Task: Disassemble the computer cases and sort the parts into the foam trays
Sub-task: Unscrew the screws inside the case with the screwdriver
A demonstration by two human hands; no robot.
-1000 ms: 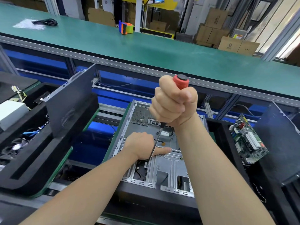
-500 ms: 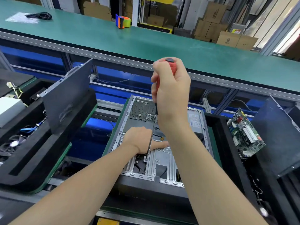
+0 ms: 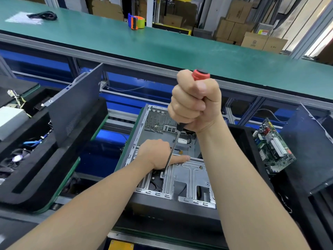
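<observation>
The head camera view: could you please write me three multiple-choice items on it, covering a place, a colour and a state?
1. Where is the green circuit board relative to the open grey metal computer case?
A. Left of it
B. Inside it
C. Right of it
2. What colour is the handle of the long-shafted screwdriver?
A. Blue
B. Red
C. Yellow
3. What is the right hand doing?
A. Gripping the screwdriver
B. Hanging open
C. Lying flat
Answers: 1 C, it lies in the black foam tray there; 2 B, red shows above the fist; 3 A, it curls round the handle.
</observation>
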